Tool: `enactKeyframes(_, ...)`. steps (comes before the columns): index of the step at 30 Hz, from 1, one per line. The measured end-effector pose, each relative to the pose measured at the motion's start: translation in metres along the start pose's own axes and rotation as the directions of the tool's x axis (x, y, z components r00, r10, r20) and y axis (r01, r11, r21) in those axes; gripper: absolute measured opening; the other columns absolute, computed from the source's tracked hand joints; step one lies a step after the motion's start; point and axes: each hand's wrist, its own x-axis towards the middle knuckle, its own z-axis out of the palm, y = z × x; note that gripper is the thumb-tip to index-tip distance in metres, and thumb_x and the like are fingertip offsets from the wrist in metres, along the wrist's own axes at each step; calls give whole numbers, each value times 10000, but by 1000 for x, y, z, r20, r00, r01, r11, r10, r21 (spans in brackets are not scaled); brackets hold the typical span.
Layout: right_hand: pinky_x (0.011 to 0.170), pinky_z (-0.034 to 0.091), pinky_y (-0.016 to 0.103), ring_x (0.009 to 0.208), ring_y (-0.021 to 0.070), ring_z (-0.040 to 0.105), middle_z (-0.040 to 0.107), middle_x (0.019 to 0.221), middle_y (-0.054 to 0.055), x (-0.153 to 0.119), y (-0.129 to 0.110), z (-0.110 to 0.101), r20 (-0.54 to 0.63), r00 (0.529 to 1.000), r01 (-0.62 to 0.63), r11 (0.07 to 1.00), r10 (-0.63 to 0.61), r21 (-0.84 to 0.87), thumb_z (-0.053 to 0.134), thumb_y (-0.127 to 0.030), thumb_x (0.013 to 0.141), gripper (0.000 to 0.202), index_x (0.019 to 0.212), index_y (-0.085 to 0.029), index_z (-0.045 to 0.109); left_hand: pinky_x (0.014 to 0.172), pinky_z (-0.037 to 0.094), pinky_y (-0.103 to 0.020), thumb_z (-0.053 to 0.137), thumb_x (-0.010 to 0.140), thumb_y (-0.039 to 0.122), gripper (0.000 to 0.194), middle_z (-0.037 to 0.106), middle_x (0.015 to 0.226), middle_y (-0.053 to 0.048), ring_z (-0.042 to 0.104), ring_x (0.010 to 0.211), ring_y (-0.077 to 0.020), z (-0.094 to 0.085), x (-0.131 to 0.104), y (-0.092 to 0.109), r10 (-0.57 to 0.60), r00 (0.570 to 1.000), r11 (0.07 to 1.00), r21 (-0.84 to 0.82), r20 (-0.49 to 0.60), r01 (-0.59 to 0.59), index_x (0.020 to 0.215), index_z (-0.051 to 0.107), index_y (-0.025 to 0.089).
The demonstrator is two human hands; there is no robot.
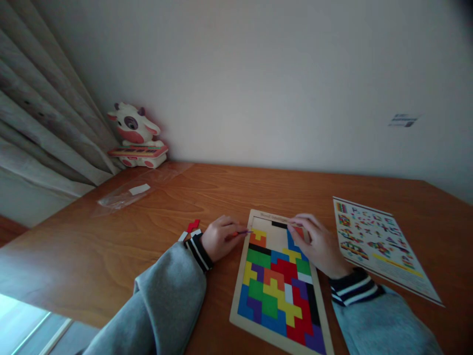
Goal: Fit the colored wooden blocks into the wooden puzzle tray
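A wooden block-puzzle board [233, 310] lies in front of me, largely filled with coloured pieces; bare wood [271, 239] shows in its upper part. At its upper left edge, my left hand [222, 237] pinches a thin purple puzzle piece [244, 232], seen nearly edge-on. My right hand [316, 241] reaches over the upper right corner, thumb and index finger close together beside a black piece [279, 225]. Whether anything is between those fingertips I cannot make out. Partly under the right hand are a blue piece [291, 242] and an orange-red piece.
Loose red pieces [192, 226] and white pieces [183, 236] lie left of my left wrist. A printed pattern sheet [380, 246] is at the right. Farther back left are a clear plastic bag [121, 198] and a cow toy with a keyboard [138, 135], near the curtain [48, 98].
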Motion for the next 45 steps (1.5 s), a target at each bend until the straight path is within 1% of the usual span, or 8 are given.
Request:
enactKeyframes(6, 901, 515, 395, 1016, 217, 618, 659, 1051, 59, -1, -42, 1, 127, 952, 263, 956, -279, 132, 624, -322, 914, 239, 1143, -256, 612, 711, 517, -273, 606, 933, 279, 157, 686, 835, -50, 612, 744, -141, 8, -1, 11, 167, 985, 986, 23, 49, -168, 998, 719, 192)
enactKeyframes(10, 816, 548, 359, 905, 187, 643, 679, 957, 45, -4, -59, 8, 131, 930, 311, 925, -344, 220, 614, -284, 925, 179, 1097, -251, 649, 715, 519, -277, 616, 926, 291, 155, 692, 829, -43, 617, 740, -140, 11, -1, 17, 247, 967, 968, 37, 59, -249, 985, 709, 181)
enactKeyframes(13, 796, 561, 348, 880, 184, 659, 690, 924, 42, -4, -60, 10, 118, 952, 240, 930, -282, 279, 587, -273, 938, 115, 1010, -251, 674, 752, 528, -293, 626, 916, 348, 193, 693, 859, -47, 621, 768, -150, 9, -1, 17, 218, 971, 973, 61, 95, -224, 1008, 702, 196)
enactKeyframes(17, 782, 588, 367, 874, 210, 697, 728, 949, 57, -2, -50, 9, 75, 997, -28, 962, 7, 272, 569, -354, 932, 146, 961, -252, 670, 817, 544, -356, 600, 916, 379, 302, 690, 1029, -94, 630, 904, -211, 2, 0, 11, 10, 990, 982, 184, 139, -36, 1144, 650, 188)
enactKeyframes(22, 716, 607, 376, 855, 240, 723, 753, 968, 83, -2, -31, 8, -16, 970, -229, 937, 242, 264, 586, -454, 892, 274, 1030, -234, 673, 864, 549, -406, 577, 905, 315, 276, 700, 1068, -102, 652, 957, -243, -6, -3, -1, -205, 971, 931, 330, 125, 154, 1136, 633, 174)
enactKeyframes(33, 729, 589, 383, 813, 225, 712, 745, 913, 72, -3, -19, 9, 59, 947, -316, 891, 315, 326, 600, -458, 875, 251, 951, -222, 641, 819, 552, -351, 583, 934, 359, 259, 723, 967, -70, 670, 901, -227, -4, -7, -8, -254, 937, 929, 332, 242, 166, 1107, 642, 176)
enactKeyframes(40, 764, 596, 393, 836, 223, 712, 746, 935, 67, -3, -25, 11, 129, 970, -237, 917, 205, 321, 609, -411, 879, 216, 985, -234, 675, 760, 580, -312, 705, 834, 315, 293, 628, 1067, -75, 659, 886, -195, 1, -10, -10, -311, 942, 928, 256, 126, 272, 1101, 654, 205)
enactKeyframes(45, 735, 607, 379, 810, 225, 724, 760, 902, 57, -1, -29, 9, 160, 971, -219, 927, 177, 303, 605, -419, 881, 216, 962, -243, 698, 715, 586, -272, 694, 821, 207, 203, 589, 1051, -67, 645, 838, -162, 5, -11, -7, -275, 959, 953, 152, 64, 263, 1024, 677, 204)
